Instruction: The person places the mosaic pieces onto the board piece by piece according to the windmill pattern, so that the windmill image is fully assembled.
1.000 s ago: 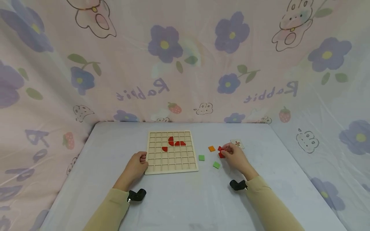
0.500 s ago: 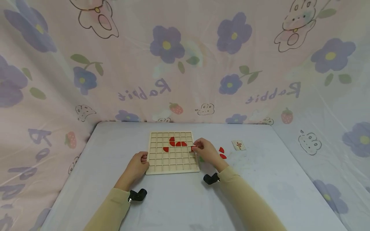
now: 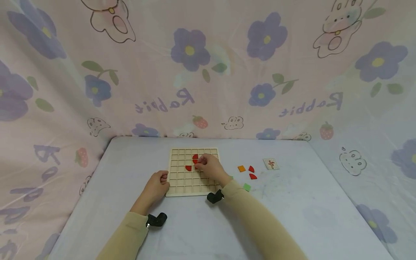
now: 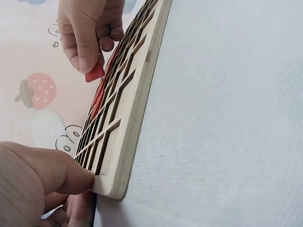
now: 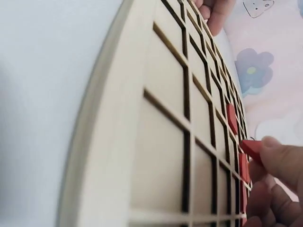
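"Which step?"
"Placing, I judge — my right hand (image 3: 211, 168) pinches a red piece (image 4: 94, 73) just above the board (image 3: 184, 182); my left hand (image 3: 157, 186) grips its edge."
"Next?"
"Probably aligning — then lowering."

You've got a table (image 3: 190, 231) with a pale, whitish top. Wooden grid board (image 3: 186, 186) lies on it between your hands: left edge at your left hand (image 3: 157, 186), your right hand (image 3: 211, 168) over its far half. Right of your right hand, on the tabletop: orange tile (image 3: 241, 168), then two red quarter-circles (image 3: 253, 176) near it, one farther from you than the other. Patterned card (image 3: 271, 164) is rightmost. Green tile (image 3: 247, 187) sits just beside your right sleeve; second green tile (image 3: 232, 177) mostly hidden behind your right wrist.
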Demonstrator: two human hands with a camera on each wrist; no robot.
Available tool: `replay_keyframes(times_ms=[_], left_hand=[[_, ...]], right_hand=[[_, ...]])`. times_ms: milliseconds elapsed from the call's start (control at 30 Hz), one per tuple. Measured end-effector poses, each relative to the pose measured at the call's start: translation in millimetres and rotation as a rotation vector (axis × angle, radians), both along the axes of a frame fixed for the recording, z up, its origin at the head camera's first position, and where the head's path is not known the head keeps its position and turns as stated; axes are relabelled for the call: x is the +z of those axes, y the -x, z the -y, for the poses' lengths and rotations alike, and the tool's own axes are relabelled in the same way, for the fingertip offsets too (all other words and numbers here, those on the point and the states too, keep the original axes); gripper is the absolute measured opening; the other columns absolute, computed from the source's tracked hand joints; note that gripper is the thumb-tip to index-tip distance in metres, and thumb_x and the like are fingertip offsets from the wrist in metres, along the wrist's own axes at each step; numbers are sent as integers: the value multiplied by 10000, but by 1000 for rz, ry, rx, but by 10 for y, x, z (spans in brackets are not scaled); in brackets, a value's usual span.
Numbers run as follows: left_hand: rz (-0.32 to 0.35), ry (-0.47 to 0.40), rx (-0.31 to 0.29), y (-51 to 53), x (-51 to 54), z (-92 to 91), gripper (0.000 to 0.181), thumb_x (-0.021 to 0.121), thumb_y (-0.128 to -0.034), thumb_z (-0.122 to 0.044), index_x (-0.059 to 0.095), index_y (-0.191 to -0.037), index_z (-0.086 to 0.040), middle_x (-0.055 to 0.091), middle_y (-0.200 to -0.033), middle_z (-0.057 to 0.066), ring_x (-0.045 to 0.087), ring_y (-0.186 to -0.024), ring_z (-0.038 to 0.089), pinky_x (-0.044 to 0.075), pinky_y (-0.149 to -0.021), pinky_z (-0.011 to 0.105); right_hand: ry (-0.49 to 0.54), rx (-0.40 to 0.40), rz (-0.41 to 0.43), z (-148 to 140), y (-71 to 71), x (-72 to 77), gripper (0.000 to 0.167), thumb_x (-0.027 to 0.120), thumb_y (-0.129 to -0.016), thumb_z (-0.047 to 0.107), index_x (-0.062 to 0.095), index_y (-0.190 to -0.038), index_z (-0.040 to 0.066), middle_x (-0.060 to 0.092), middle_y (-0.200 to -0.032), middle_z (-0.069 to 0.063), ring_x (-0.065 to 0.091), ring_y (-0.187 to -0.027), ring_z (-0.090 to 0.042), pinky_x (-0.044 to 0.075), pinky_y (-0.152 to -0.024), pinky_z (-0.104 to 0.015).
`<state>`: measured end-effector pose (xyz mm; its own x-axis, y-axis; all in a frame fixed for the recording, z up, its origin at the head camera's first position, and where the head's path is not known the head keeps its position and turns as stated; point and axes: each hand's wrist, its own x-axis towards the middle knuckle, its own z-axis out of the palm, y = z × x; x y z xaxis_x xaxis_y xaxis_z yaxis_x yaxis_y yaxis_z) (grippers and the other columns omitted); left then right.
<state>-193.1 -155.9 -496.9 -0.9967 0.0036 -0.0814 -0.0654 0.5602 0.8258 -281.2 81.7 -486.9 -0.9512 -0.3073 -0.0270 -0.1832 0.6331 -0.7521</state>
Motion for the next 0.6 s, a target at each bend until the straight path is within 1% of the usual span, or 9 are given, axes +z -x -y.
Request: replay_keyframes(times_ms=[200, 367, 600], left_hand=[[4, 15, 11, -6, -11, 3, 465, 546, -852, 8, 491, -1309, 75, 548, -1080, 153, 531, -990, 252, 470, -857, 382], [8, 0, 13, -2, -18, 7, 468, 552, -852, 11, 489, -1310, 79, 545, -1087, 161, 531, -992, 256, 469, -863, 385], [7, -16, 6, 8, -33, 9, 466, 548, -854, 18, 487, -1312, 86, 542, -1088, 160, 528, -989, 251, 462, -865, 377]], right_hand=[[-58, -10, -38, 89, 11, -42, 129, 691, -900, 287, 630, -915, 174, 591, -831, 38, 538, -748, -143, 462, -652, -282], [-108, -35, -71, 152, -18, -32, 118, 687, -902, 287, 637, -888, 181, 578, -793, 39, 519, -718, -143, 436, -633, -290], [-144, -52, -58, 202, -56, -8, 95, 684, -905, 257, 649, -853, 186, 592, -795, 53, 516, -714, -143, 427, -632, -287]])
